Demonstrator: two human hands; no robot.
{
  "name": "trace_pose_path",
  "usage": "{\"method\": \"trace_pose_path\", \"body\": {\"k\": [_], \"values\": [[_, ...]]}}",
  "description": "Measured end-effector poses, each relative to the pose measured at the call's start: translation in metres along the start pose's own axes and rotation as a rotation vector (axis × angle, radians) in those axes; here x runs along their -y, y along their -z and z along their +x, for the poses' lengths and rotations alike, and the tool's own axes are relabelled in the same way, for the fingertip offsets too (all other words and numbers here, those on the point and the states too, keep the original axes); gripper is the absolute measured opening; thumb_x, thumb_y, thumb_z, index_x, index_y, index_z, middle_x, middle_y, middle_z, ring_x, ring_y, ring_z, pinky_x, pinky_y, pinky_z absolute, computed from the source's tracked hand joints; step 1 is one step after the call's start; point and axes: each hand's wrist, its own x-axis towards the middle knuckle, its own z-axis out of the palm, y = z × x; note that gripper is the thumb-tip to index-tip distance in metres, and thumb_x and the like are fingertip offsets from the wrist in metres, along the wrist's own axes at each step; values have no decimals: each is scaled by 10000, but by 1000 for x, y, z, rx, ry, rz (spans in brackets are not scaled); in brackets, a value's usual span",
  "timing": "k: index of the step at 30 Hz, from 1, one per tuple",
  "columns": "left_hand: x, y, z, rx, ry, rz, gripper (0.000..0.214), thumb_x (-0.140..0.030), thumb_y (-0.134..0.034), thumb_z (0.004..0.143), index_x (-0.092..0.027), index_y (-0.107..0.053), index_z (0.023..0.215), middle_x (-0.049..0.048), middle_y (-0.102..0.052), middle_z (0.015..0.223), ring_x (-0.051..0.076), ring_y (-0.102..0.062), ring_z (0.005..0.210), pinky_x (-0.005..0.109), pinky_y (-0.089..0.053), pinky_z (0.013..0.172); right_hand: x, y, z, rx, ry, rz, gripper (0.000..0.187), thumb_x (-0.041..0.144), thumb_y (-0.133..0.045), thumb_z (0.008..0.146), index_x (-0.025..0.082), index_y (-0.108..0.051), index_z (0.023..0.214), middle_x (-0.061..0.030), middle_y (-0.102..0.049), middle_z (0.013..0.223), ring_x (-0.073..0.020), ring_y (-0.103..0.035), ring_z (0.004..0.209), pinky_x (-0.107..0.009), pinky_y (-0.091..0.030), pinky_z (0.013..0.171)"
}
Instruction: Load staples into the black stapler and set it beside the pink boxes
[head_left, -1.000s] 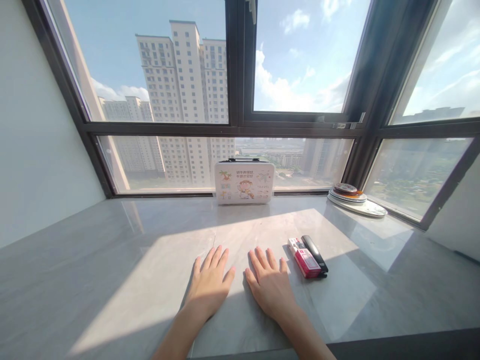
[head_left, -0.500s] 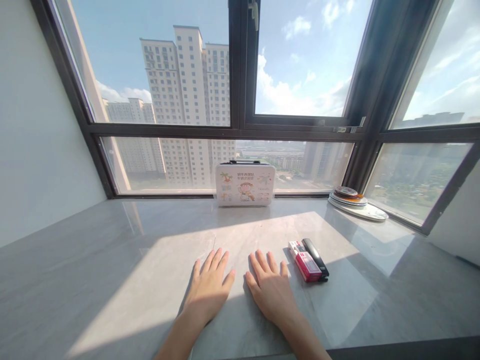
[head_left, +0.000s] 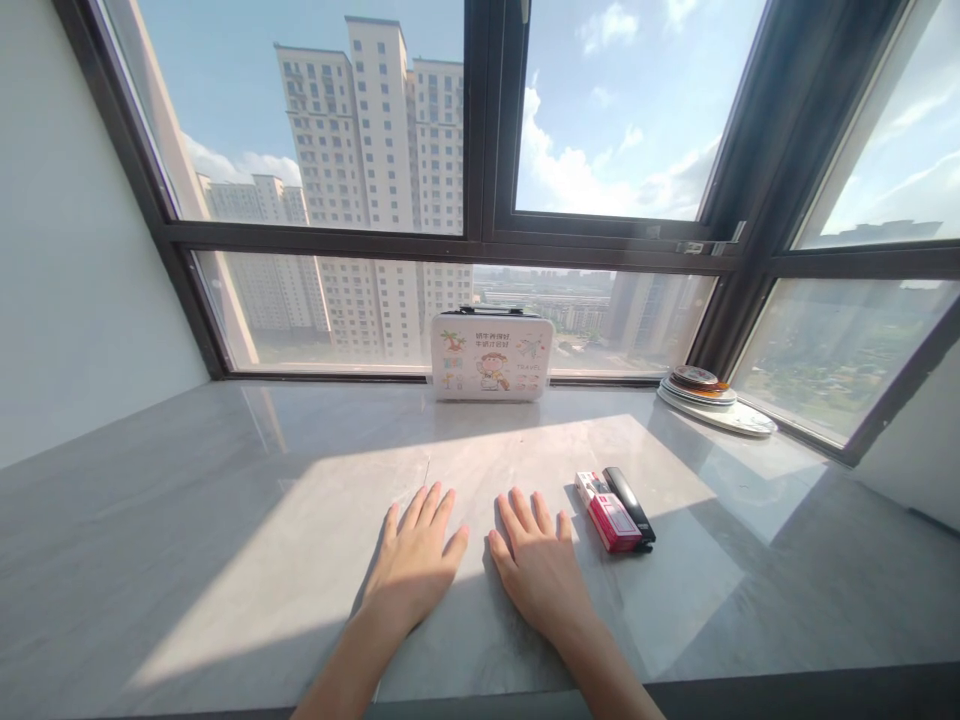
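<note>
Left hand (head_left: 412, 555) and right hand (head_left: 538, 568) lie flat, splayed, lower centre on the grey marbled ledge (head_left: 300, 550); pink-and-white rectangular box (head_left: 613, 522) and long black stapler (head_left: 628, 500) sit right of centre.

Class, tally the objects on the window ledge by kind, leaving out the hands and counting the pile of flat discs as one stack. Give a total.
Pink-and-white box: 1
Black stapler: 1
White carry case: 1
Stack of flat discs: 1
Total: 4

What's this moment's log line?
left hand: flat on sill | right hand: flat on sill | red-white box: beside black stapler, untouched
</note>
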Motion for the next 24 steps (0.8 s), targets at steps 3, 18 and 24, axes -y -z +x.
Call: {"method": "trace_pose_path", "body": {"k": [3,18,24], "values": [[0,-1,-1,6,9,-3,649,-562,-309,1011,-307,-315,1607,5,-175,1705,249,-129,1588,578,-86,1270,-1,-2,0,-17,3,18,553,460,-360,1048,308,-403,1577,-49,-302,1675,-362,-218,1548,-614,-156,1209],[3,-2,1,-3,13,-8,711,-589,-272,1013,-205,-317,1609,32,-191,1699,243,-151,1585,536,-101,1283,-121,67,-12,-522,-210,655,426,540,-552,931,260,-701,1215,-89,-694,1255,-263,-649,1045,-368,-523,815],[3,-3,1,-1,17,-5,703,-577,-284,1014,-198,-325,1605,46,-188,1700,238,-149,1585,539,-91,1280,-221,56,-7,-120,-458,823,646,727,-514,864,217,-715,1205,-20,-700,782,-171,-523,580,-301,-380,566]]}}
